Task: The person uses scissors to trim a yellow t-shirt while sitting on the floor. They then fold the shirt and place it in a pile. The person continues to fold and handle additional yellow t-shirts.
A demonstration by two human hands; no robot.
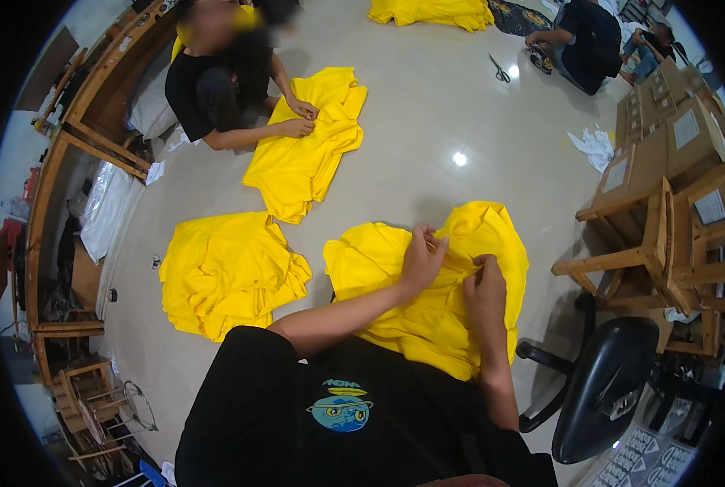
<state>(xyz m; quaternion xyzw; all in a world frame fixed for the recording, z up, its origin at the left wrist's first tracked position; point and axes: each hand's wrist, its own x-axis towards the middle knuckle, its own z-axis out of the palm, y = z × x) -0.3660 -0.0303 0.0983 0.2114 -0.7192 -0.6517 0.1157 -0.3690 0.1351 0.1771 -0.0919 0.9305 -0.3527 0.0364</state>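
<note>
A yellow cloth garment (pixel 387 304) lies spread in front of me, with its far right part raised and bunched. My left hand (pixel 424 260) is closed, its fingers pinching the cloth near the raised fold. A short way to the right, my right hand (pixel 486 294) has thumb and fingers pressed together on the same garment. Exactly what lies between the fingertips is too small to make out. On the floor to my left rests a heap of yellow cloth (pixel 228 272), apart from both hands.
Ahead on the left, a person (pixel 216 89) handles another yellow pile (pixel 318 138). Scissors (pixel 499 68) lie on the floor near a second crouching person (pixel 581 45). Cardboard boxes (pixel 662 130) and a wooden stool (pixel 654 243) stand right, beyond a black chair (pixel 606 390). Wooden shelving (pixel 46 219) lines the left.
</note>
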